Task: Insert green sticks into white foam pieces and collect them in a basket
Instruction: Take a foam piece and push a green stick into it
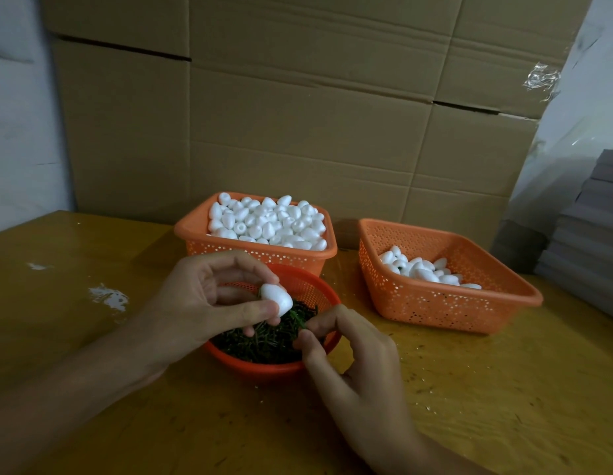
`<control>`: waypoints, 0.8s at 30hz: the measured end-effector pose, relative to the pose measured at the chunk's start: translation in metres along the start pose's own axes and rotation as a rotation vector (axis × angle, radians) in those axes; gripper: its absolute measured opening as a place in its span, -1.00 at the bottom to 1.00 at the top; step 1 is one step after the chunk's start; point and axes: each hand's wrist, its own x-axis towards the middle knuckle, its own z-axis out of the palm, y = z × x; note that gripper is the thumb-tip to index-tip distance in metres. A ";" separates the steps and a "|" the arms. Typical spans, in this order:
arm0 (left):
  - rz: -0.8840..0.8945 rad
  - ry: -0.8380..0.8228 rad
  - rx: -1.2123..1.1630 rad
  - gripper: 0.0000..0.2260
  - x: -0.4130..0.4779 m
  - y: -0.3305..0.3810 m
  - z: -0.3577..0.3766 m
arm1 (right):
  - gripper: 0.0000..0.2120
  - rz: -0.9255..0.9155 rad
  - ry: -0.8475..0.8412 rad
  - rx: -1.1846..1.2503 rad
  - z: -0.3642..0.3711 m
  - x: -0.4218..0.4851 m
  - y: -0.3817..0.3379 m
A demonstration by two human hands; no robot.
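Observation:
My left hand [209,299] pinches a white foam piece [277,298] between thumb and fingers, above a round orange bowl [263,366] full of green sticks [263,341]. My right hand [346,351] pinches one green stick [298,320] whose far end points at the foam piece. Behind the bowl stands an orange basket [195,231] heaped with plain foam pieces [267,222]. To the right, another orange basket [449,306] holds several foam pieces [425,269] in its far corner.
Everything stands on a yellow wooden table [92,337] with white paint marks [109,296] at the left. Cardboard boxes [298,114] form a wall behind. A stack of grey sheets [593,234] rises at the right edge.

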 end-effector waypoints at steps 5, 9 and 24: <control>0.004 0.016 0.001 -0.76 0.000 -0.001 0.000 | -0.82 0.008 -0.002 0.012 0.000 0.000 0.000; 0.008 0.014 -0.003 -0.74 0.000 0.001 0.000 | -0.83 0.013 -0.005 0.014 0.000 0.000 0.000; 0.030 0.000 0.073 -0.72 -0.003 0.002 0.004 | -0.85 -0.011 -0.019 -0.009 0.000 0.000 0.000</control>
